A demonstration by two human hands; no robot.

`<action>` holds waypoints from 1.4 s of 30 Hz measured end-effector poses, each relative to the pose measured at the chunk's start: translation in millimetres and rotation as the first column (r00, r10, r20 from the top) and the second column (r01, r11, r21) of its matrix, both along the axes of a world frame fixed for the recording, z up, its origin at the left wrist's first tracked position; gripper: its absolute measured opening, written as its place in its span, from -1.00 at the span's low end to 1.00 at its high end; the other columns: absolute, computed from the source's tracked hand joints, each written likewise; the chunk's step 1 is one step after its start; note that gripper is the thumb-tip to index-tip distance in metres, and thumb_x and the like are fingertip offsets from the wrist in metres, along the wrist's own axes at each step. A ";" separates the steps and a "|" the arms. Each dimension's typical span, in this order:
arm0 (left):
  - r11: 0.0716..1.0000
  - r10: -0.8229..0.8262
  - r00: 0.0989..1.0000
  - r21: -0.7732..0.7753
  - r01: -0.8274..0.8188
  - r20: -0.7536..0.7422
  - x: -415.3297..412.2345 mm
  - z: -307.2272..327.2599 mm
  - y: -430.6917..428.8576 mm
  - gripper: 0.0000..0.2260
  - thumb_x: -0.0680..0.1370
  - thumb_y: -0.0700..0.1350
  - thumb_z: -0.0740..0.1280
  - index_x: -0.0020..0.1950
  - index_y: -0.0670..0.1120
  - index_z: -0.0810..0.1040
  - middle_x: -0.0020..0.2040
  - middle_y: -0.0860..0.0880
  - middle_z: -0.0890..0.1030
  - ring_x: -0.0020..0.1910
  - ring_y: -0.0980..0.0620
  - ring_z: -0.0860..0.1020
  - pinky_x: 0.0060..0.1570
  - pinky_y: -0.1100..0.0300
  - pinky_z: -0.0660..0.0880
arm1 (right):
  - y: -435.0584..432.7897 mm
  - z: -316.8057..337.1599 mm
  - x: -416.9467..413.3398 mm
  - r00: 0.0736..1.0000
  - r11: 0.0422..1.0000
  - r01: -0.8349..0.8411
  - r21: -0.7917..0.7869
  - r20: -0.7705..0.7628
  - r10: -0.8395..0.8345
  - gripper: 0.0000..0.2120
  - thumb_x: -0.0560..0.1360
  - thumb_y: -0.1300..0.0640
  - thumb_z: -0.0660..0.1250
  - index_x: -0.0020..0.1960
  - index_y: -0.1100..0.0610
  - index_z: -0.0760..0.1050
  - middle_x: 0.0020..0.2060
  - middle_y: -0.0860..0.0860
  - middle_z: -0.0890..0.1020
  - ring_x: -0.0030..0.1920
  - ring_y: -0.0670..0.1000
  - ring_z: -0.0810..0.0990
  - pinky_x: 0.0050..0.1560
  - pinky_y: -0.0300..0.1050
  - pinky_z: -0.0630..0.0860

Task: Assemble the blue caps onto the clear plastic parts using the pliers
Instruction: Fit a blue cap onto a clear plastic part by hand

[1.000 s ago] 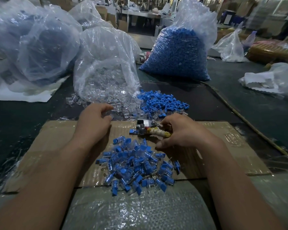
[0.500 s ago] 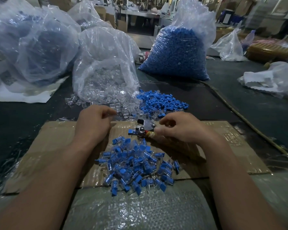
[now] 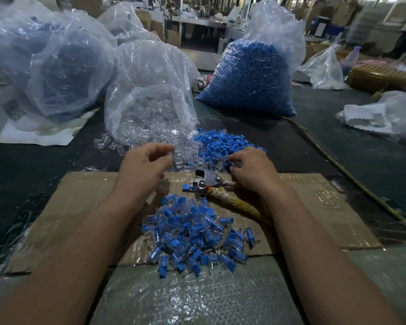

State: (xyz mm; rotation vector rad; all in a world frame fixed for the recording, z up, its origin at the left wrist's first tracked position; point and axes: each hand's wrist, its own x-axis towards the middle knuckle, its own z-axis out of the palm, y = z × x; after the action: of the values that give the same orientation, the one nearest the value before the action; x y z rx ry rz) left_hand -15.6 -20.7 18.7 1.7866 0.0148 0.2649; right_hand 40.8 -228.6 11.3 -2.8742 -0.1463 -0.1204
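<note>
Blue caps [image 3: 223, 141] are lying at the cardboard sheet's [image 3: 314, 207] one o'clock, clear plastic parts [image 3: 183, 153] at twelve. The right hand [image 3: 251, 170] is curling its fingers into the caps, the left hand [image 3: 145, 165] over the clear pieces; whether either is grasping one is unclear. The pliers [image 3: 209, 181] are lying between them, twelve o'clock of the assembled pile [image 3: 192, 235].

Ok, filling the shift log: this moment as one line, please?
left hand: at loose clear parts | right hand: fingers in loose blue caps | pliers: on cardboard | grips: unclear
</note>
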 end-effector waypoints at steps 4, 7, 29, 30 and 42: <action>1.000 0.006 1.000 0.000 -0.006 -0.006 1.5 -2.3 2.2 -0.89 0.51 -0.21 0.32 -0.07 0.01 0.52 -0.16 0.02 0.59 -0.21 0.09 0.55 -0.40 0.42 0.45 | 1.9 -2.7 -0.2 0.998 0.999 0.023 0.025 -0.053 -0.022 -0.72 0.54 0.09 0.23 0.23 0.00 0.51 0.18 0.05 0.50 0.23 0.10 0.37 0.17 0.02 0.38; 1.000 0.007 1.000 -0.027 -0.007 -0.002 0.1 -1.9 3.3 -0.91 0.48 -0.18 0.36 -0.15 0.01 0.51 -0.25 0.00 0.60 -0.31 0.11 0.56 -0.47 0.44 0.44 | 3.4 -2.3 -2.6 0.999 0.997 0.032 0.067 -0.001 -0.032 -0.81 0.51 0.09 0.29 0.10 0.03 0.59 0.07 0.02 0.60 0.13 0.06 0.47 0.14 0.05 0.46; 0.983 -0.116 0.992 -0.148 0.107 -0.057 -6.3 3.6 0.0 -0.86 0.45 -0.34 0.34 -0.13 -0.10 0.54 -0.38 -0.01 0.64 -0.41 0.17 0.60 -0.45 0.35 0.50 | -4.7 1.4 -6.0 0.995 0.990 0.096 0.104 0.004 -0.097 -0.73 0.53 0.06 0.27 0.21 0.04 0.53 0.19 0.06 0.49 0.18 0.08 0.44 0.10 -0.04 0.43; 0.983 -0.119 0.991 -0.150 0.109 -0.061 -6.6 3.6 0.1 -0.86 0.45 -0.33 0.34 -0.13 -0.10 0.54 -0.39 0.00 0.64 -0.42 0.17 0.59 -0.46 0.34 0.51 | -4.1 0.6 -4.9 0.994 0.991 0.113 0.066 -0.016 -0.112 -0.73 0.52 0.03 0.28 0.20 0.03 0.53 0.19 0.07 0.46 0.18 0.09 0.42 0.08 -0.04 0.41; 0.985 -0.111 0.992 -0.136 0.104 -0.051 -6.7 3.3 -2.9 -0.84 0.45 -0.35 0.34 -0.16 -0.08 0.55 -0.41 0.00 0.61 -0.46 0.19 0.58 -0.44 0.34 0.53 | -1.6 -2.0 -4.8 0.998 0.994 0.044 0.097 0.043 -0.049 -0.93 0.53 0.06 0.27 -0.09 0.05 0.45 -0.03 0.02 0.53 0.02 0.02 0.44 0.06 -0.01 0.39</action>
State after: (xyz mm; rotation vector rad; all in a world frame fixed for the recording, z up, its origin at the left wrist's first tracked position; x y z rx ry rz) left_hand -22.3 -23.6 22.0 1.6560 -0.0220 0.1310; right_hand 36.0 -230.2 9.3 -2.7811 -0.0798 -0.1957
